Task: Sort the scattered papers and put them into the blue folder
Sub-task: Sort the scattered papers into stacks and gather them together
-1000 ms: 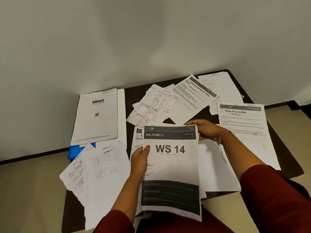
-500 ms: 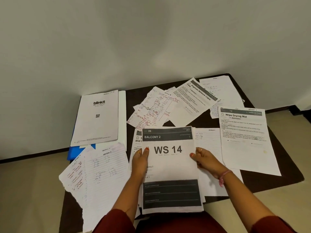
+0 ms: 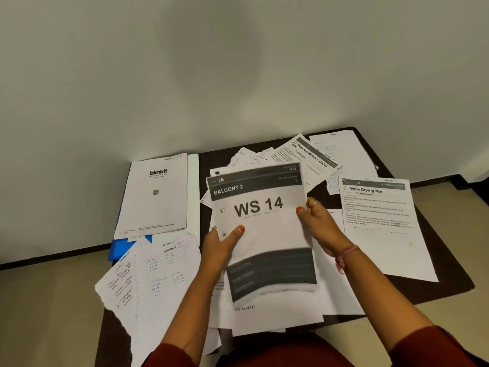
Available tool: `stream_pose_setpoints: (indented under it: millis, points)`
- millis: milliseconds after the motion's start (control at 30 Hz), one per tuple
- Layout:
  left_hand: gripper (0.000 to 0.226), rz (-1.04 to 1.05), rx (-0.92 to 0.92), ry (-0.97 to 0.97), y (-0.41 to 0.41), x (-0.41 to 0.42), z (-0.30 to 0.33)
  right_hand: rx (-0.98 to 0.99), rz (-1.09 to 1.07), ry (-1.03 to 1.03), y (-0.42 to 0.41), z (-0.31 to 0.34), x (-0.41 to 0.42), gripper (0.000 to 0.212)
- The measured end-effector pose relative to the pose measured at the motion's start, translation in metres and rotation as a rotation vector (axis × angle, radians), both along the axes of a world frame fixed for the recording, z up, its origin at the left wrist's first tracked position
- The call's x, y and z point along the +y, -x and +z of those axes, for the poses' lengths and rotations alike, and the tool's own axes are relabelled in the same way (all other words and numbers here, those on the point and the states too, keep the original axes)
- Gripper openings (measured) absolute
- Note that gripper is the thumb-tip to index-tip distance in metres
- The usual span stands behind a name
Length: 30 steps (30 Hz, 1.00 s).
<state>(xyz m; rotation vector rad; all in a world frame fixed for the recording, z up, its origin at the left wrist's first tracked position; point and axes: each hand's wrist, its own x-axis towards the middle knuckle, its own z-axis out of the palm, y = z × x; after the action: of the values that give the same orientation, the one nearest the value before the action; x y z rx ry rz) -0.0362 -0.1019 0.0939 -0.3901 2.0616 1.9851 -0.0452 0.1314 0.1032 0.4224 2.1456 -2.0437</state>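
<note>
The WS 14 sheet [image 3: 260,223] has risen off the table [image 3: 447,276], pinched at its edges by left hand [image 3: 221,246] and right hand [image 3: 318,225].

Blinkit sheet [image 3: 154,197] hides most of the blue folder [image 3: 120,247].

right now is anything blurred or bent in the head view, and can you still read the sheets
Head view: the WS 14 sheet, held by the left hand and right hand, shows motion blur, its dark lower band smeared; big titles read, as on the Wipe Drying Mat sheet, small print doesn't. Wide-angle bends the table edges. Soft, even light, no glare.
</note>
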Motion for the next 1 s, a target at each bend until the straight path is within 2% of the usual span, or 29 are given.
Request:
stream_pose_setpoints:
  millis: [133, 367, 567, 700, 867, 933, 1000]
  points:
    - [0.027, 0.058, 0.150, -0.022, 0.012, 0.008, 0.031, 0.119, -0.077, 0.019, 0.018, 0.028, -0.013, 0.019]
    - [0.023, 0.143, 0.259, -0.039, 0.023, 0.013, 0.042, 0.220, -0.141, 0.038, 0.037, 0.041, -0.026, 0.030]
    - [0.039, 0.154, 0.240, -0.010, 0.022, 0.009, 0.020, 0.218, -0.137, 0.022, 0.034, 0.018, -0.030, 0.028]
    - [0.029, 0.187, 0.227, -0.042, 0.020, 0.008, 0.015, 0.190, -0.129, -0.002, 0.030, 0.006, -0.028, 0.038]
    - [0.018, 0.201, 0.176, -0.046, 0.017, 0.011, 0.005, 0.195, -0.088, 0.000, 0.024, 0.003, -0.028, 0.031]
    - [0.020, 0.207, 0.138, -0.028, 0.017, 0.012, -0.002, 0.176, -0.066, -0.048, 0.022, -0.002, -0.029, 0.042]
    - [0.027, 0.216, 0.118, -0.019, 0.018, 0.013, -0.009, 0.170, -0.063, -0.091, 0.022, -0.011, -0.028, 0.042]
